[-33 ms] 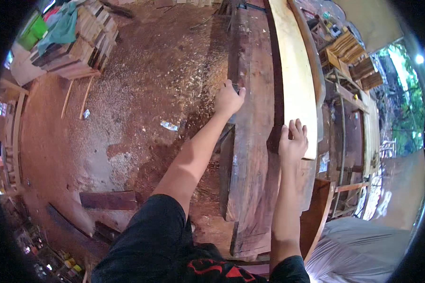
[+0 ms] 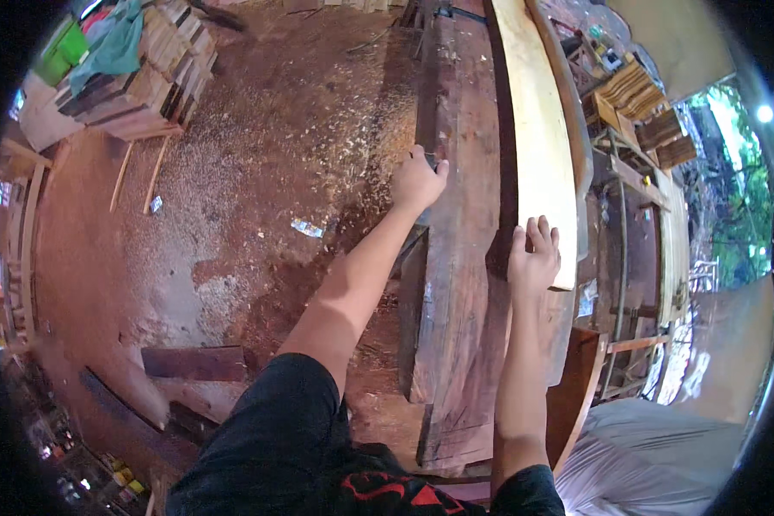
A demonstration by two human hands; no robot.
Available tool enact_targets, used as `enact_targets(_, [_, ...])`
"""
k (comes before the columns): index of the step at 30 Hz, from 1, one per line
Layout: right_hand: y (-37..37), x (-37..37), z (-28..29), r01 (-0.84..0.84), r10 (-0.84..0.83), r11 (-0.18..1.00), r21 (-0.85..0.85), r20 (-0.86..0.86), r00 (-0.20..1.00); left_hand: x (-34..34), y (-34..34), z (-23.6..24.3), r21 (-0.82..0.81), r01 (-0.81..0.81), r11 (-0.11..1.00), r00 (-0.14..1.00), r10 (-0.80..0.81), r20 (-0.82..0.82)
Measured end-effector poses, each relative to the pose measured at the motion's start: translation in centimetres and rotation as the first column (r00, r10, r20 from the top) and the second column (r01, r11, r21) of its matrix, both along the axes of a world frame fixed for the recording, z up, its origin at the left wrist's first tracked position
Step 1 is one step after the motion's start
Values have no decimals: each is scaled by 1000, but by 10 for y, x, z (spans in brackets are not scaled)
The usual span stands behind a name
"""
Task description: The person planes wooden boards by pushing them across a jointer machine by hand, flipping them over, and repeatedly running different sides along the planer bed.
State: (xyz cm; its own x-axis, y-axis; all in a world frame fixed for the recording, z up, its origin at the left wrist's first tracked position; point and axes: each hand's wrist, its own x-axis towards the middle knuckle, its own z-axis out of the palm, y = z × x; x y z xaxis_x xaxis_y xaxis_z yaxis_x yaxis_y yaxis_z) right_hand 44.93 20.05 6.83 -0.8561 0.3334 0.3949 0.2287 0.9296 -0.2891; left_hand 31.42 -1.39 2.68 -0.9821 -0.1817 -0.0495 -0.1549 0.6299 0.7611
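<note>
My left hand is closed at the left edge of a weathered dark bench, around a small dark object that it mostly hides; I cannot make out what it is. My right hand rests with its fingers apart and slightly bent on the near end of a long pale plank, which lies lengthwise along the right part of the bench. A wavy-edged brown board lies along the plank's right side. A narrow dark strip separates the plank from the weathered wood to its left.
Stacked wood, a green bin and a teal cloth are upper left. Dark offcuts and shavings lie on the dirt floor. At right are stacked crates, a wooden frame and a grey cover.
</note>
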Motion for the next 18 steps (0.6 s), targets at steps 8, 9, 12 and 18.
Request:
enact_targets(8, [3, -44, -5, -34, 36, 998, 45, -34, 999, 6, -3, 9, -42, -8, 999, 994, 13, 110])
enact_targets(9, [6, -49, -7, -29, 30, 999, 33, -51, 998, 7, -2, 10, -11, -14, 1000, 995, 15, 101])
enact_targets(12, [7, -64, -10, -18, 19, 1000, 19, -66, 998, 7, -3, 8, 24, -21, 999, 996, 19, 89])
enact_targets(18, [0, -91, -5, 16, -14, 999, 30, -56, 998, 5, -6, 8, 38, -9, 999, 993, 4, 122])
